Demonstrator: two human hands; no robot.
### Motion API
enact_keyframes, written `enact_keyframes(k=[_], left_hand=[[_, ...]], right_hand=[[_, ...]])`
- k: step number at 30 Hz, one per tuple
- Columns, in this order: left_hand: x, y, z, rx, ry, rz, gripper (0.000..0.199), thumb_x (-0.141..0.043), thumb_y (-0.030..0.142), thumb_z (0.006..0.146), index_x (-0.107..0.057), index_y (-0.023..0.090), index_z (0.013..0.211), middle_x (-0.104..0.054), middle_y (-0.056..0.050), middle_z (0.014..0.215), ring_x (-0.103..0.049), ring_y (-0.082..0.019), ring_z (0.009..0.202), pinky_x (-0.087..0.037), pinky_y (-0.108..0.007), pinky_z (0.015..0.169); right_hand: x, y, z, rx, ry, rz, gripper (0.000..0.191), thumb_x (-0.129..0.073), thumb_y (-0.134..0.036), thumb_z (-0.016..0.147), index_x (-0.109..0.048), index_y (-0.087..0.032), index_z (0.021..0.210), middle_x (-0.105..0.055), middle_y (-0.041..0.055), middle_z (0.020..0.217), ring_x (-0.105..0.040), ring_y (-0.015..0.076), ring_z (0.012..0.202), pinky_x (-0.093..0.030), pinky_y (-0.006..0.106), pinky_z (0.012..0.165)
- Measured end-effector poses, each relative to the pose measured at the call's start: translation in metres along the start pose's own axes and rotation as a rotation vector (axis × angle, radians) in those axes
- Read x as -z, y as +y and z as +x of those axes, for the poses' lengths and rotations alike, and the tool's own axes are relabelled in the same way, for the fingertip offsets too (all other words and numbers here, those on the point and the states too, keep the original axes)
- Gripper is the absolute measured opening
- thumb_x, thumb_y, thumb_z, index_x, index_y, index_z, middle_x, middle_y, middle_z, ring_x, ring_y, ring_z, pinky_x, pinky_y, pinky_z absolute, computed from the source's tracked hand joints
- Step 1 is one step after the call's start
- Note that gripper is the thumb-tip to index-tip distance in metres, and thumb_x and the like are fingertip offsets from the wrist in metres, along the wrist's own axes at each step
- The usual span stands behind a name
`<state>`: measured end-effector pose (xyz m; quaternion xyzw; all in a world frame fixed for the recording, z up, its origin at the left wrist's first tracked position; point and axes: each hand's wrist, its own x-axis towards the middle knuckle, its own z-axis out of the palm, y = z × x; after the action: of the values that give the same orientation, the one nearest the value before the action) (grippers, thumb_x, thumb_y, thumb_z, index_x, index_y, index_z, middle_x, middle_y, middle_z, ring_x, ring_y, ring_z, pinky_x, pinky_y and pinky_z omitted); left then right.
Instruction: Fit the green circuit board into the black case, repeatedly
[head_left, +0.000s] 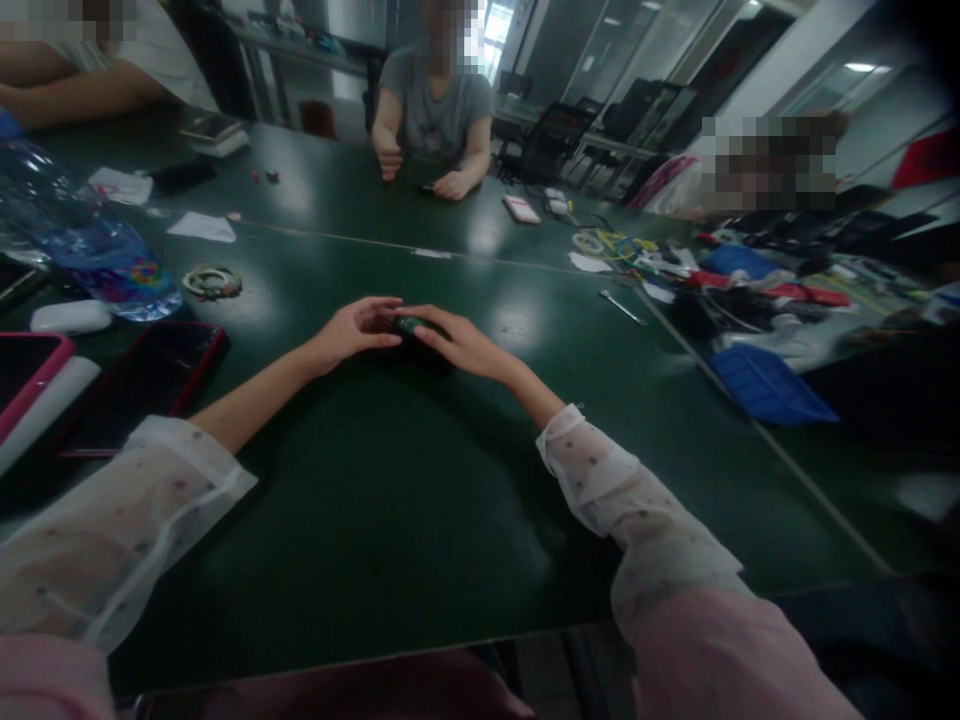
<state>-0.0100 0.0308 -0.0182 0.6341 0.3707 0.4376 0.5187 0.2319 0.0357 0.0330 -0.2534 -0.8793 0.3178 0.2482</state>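
Over the green tabletop, my right hand grips a small dark object with a greenish face, fingers over its top and thumb on the near side. What kind of thing it is, I cannot make out; the fingers hide much of it. My left hand is cupped at the left end of this object, thumb and fingers apart. Whether its fingertips touch the object is unclear.
Left are a plastic bottle, a red-edged phone, a white case and a ring-shaped coil. On the right lie a wrench, a blue bin and tangled cables. A person sits opposite.
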Motion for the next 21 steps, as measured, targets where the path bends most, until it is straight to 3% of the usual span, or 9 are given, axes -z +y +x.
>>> enact_keyframes(k=[3, 8, 11, 15, 18, 21], left_hand=[[-0.001, -0.002, 0.002, -0.009, 0.043, -0.014, 0.064, -0.088, 0.033, 0.07, -0.064, 0.025, 0.129, -0.069, -0.009, 0.13, -0.063, -0.028, 0.124, -0.048, -0.051, 0.11], [0.0, -0.006, 0.005, -0.017, 0.179, -0.11, 0.06, -0.083, 0.045, 0.076, -0.064, 0.025, 0.128, -0.071, -0.008, 0.122, -0.064, -0.027, 0.12, -0.051, -0.045, 0.106], [0.0, -0.005, 0.006, 0.023, 0.226, -0.138, 0.06, -0.079, 0.053, 0.078, -0.063, 0.025, 0.128, -0.07, -0.008, 0.124, -0.064, -0.027, 0.118, -0.052, -0.043, 0.103], [-0.004, -0.007, 0.006, 0.052, 0.23, -0.088, 0.064, -0.065, 0.065, 0.086, -0.057, 0.024, 0.135, -0.065, -0.01, 0.131, -0.062, -0.028, 0.121, -0.05, -0.045, 0.106], [-0.01, -0.011, 0.005, 0.041, 0.226, -0.005, 0.069, -0.062, 0.066, 0.087, -0.048, 0.025, 0.142, -0.058, -0.011, 0.142, -0.055, -0.03, 0.132, -0.044, -0.049, 0.112], [-0.016, -0.013, 0.004, 0.045, 0.212, 0.064, 0.084, -0.065, 0.064, 0.086, -0.031, 0.027, 0.153, -0.047, -0.014, 0.153, -0.046, -0.033, 0.141, -0.038, -0.052, 0.117]], right_hand=[[-0.001, -0.003, 0.005, 0.024, 0.023, 0.018, 0.052, -0.052, -0.056, 0.098, -0.053, -0.03, 0.143, -0.059, 0.0062, 0.146, -0.056, 0.0272, 0.133, -0.04, 0.049, 0.116], [-0.02, -0.002, 0.008, 0.001, 0.123, 0.013, 0.056, -0.051, -0.057, 0.098, -0.044, -0.031, 0.148, -0.047, 0.0049, 0.156, -0.045, 0.0276, 0.144, -0.033, 0.049, 0.122], [-0.038, 0.001, 0.009, -0.116, 0.238, 0.146, 0.055, -0.048, -0.059, 0.098, -0.042, -0.033, 0.146, -0.05, 0.0042, 0.152, -0.051, 0.0283, 0.138, -0.04, 0.049, 0.118], [-0.065, 0.01, 0.016, -0.338, 0.355, 0.445, 0.065, -0.042, -0.069, 0.095, -0.033, -0.034, 0.148, -0.061, 0.0082, 0.132, -0.064, 0.0277, 0.114, -0.057, 0.046, 0.095], [-0.081, 0.016, 0.026, -0.419, 0.428, 0.535, 0.07, -0.038, -0.077, 0.091, -0.03, -0.037, 0.148, -0.057, 0.0074, 0.137, -0.062, 0.0276, 0.117, -0.058, 0.044, 0.092], [-0.093, 0.018, 0.039, -0.555, 0.551, 0.622, 0.077, -0.026, -0.081, 0.09, -0.024, -0.033, 0.151, -0.052, 0.0116, 0.141, -0.06, 0.029, 0.12, -0.059, 0.045, 0.089]])
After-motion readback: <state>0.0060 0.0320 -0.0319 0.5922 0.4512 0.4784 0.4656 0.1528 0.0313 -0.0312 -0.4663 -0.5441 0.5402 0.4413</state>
